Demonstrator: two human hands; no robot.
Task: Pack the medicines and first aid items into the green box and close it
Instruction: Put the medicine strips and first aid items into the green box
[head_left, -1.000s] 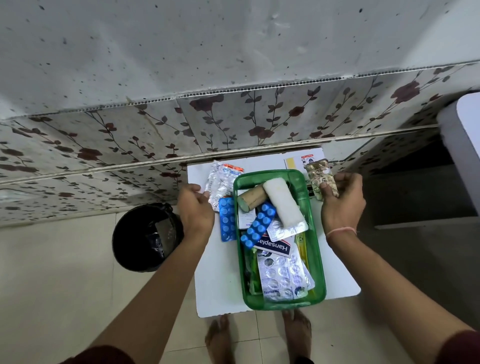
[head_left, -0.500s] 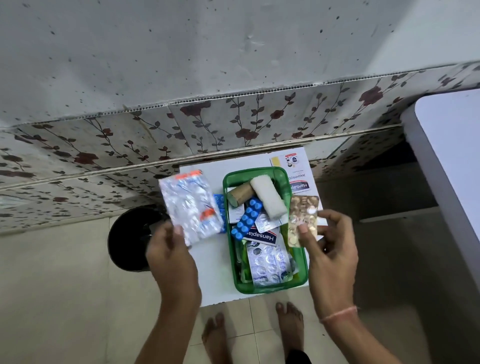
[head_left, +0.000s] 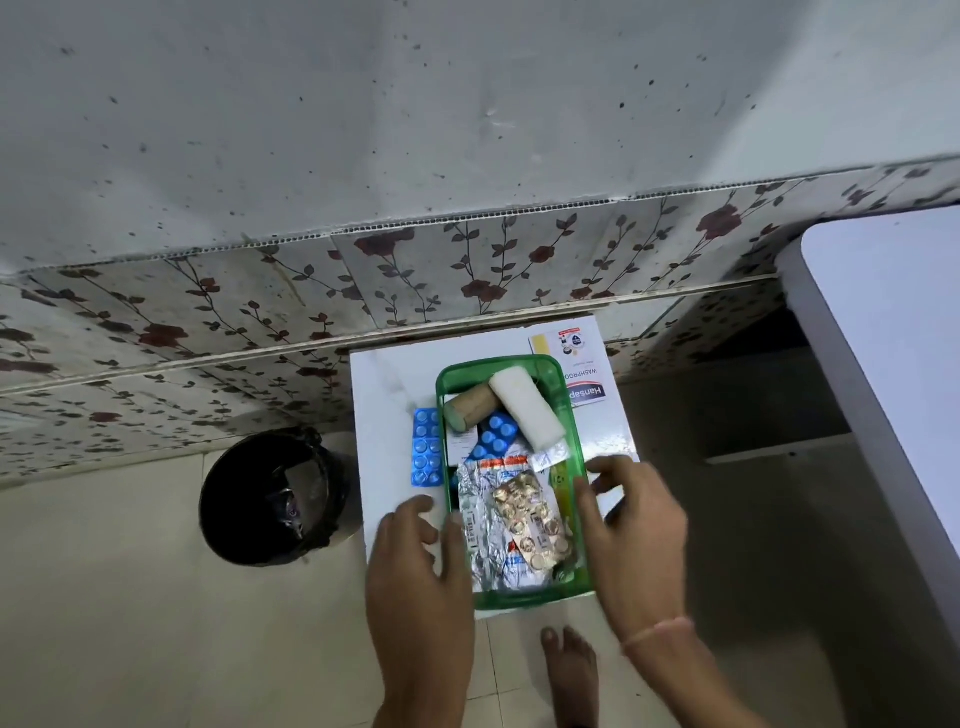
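The green box (head_left: 571, 441) stands lidless on a small white table (head_left: 387, 415). Inside lie a brown roll (head_left: 470, 405), a white bandage roll (head_left: 524, 408), a blue pill strip (head_left: 496, 436), a silver blister strip (head_left: 485, 525) and a gold pill strip (head_left: 530, 517) on top. Another blue pill strip (head_left: 427, 454) lies on the table left of the box. A Hansaplast pack (head_left: 582, 364) rests behind the box at the right. My left hand (head_left: 421, 561) is at the box's near left wall, my right hand (head_left: 631, 525) at its near right wall. Both have spread fingers and hold nothing.
A black bin (head_left: 272, 499) stands on the floor left of the table. A tiled wall with a flower pattern rises right behind the table. A white surface (head_left: 893, 338) juts in at the right. My bare foot (head_left: 571, 670) is under the table's front edge.
The silver strip from my left hand and the gold strip from my right hand now lie in the box. Both hands have let go and dropped to the box's near sides.
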